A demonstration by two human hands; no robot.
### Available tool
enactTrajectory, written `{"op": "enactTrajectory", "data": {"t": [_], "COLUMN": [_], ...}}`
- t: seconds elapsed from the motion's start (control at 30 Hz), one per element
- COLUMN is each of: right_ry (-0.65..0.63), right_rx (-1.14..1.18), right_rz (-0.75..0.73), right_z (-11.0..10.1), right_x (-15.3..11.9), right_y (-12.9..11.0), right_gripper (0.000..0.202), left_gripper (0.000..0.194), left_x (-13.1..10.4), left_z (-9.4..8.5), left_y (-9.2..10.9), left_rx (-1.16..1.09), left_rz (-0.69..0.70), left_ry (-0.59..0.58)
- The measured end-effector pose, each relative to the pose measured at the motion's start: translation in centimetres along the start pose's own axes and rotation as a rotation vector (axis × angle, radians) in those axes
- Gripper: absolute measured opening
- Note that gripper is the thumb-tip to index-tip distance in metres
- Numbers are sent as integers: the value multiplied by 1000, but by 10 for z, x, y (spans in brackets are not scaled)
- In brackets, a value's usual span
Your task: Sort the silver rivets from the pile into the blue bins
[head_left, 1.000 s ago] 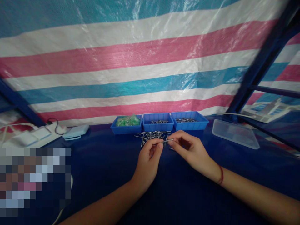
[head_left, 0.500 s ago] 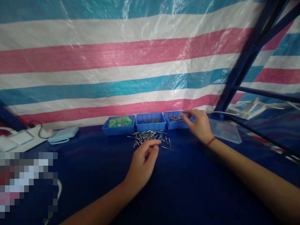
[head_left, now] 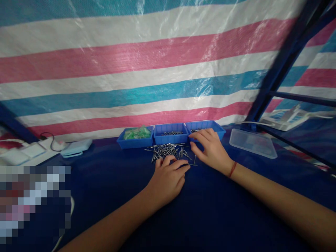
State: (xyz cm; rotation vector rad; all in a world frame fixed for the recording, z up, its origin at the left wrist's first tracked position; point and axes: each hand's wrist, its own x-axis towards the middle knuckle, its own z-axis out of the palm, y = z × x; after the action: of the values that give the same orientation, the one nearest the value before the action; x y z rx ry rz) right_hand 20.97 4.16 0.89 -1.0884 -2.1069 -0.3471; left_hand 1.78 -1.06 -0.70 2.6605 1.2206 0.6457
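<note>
A loose pile of metal pop rivets [head_left: 166, 151] lies on the dark blue table, in front of three blue bins. My left hand [head_left: 169, 178] is palm down at the near edge of the pile, fingers spread over the closest rivets. To the right of the pile, my right hand [head_left: 208, 148] hovers with thumb and fingers apart, in front of the right bin [head_left: 217, 128]; I see nothing in it. More rivets lie in the middle bin [head_left: 170, 140] and in the right one, partly hidden by my fingers. The left bin [head_left: 135, 142] holds a green plastic bag [head_left: 138, 132].
A clear plastic lid [head_left: 252, 143] lies right of the bins. At the left are a light blue case [head_left: 76, 147] and a white power strip [head_left: 31, 154]. A blue metal frame [head_left: 278, 66] rises at the right, before a striped tarp [head_left: 131, 59].
My right hand has moved from the right bin back toward the pile. My left hand has turned palm down and spread its fingers. The view has shifted slightly.
</note>
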Motion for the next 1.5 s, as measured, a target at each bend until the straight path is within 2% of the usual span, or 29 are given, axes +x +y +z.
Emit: {"op": "enactTrajectory", "data": {"t": [0.37,0.5,0.67,0.83,1.0,1.3,1.5], "right_ry": [-33,-9,-68,-158,-196,-174,-160], "right_rx": [160,279,455,680,804,842,832], "right_rz": [6,43,109,237,336,316,314], "right_z": [2,3,0,-3,-4,-4,-3], "right_x": [-4,-5,-4,-5,-5,-5,-7], "right_y": [-9,-16,-29,-42,-45,-46,-47], "right_gripper": [15,11,17,12,14,12,13], "left_gripper": [8,19,19,19,20,14,8], "left_x": [1,-3,-1,0,-2,-1,-1], "left_z": [-5,-1,-2,-3,-1,-5,-7], "left_y": [-2,-4,-8,-12,-14,-8,-6], "left_rx": [12,12,-252,-437,-476,-488,-466], "left_rz": [-179,-210,-261,-256,-231,-220,-193], "left_ry": [35,53,166,271,279,270,349]}}
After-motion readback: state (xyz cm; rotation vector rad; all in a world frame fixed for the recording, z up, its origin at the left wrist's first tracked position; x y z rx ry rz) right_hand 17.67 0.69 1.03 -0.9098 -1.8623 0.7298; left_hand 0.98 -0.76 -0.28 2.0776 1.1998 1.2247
